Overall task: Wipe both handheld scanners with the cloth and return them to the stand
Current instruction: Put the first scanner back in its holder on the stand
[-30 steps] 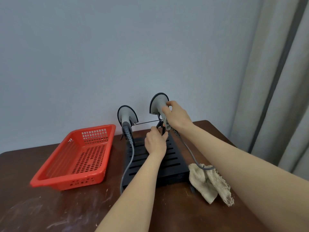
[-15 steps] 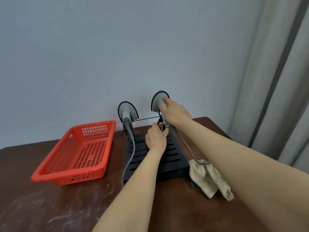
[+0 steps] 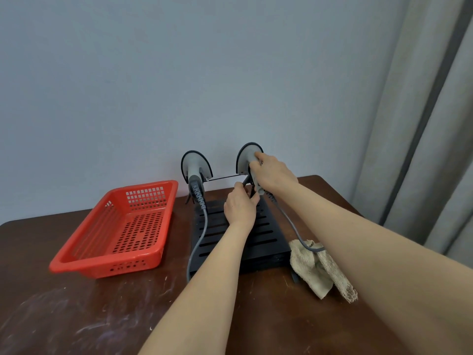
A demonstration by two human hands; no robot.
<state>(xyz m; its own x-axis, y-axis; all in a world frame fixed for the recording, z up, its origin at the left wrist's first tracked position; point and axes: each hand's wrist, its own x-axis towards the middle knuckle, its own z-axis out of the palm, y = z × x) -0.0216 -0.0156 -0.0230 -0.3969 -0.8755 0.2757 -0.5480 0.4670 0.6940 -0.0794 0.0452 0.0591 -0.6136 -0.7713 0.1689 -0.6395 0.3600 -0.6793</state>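
Right hand (image 3: 271, 175) has crept up the right scanner (image 3: 245, 160), gripping it; left hand (image 3: 240, 208) pinches the stand (image 3: 222, 177) (steadying it). Left scanner (image 3: 195, 165) sits docked; return looks nearly complete.

A red slotted basket (image 3: 120, 226) sits on the scuffed dark brown bench (image 3: 76, 316), well to the left of the left hand (image 3: 240, 208). Behind that hand rises a plain pale wall (image 3: 179, 73). Grey curtains (image 3: 422, 124) hang to the right of the right hand (image 3: 271, 172).

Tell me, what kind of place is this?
Probably a plain room used as a work spot: a wooden table against a bare wall, a curtain on the right, and corded scanners.
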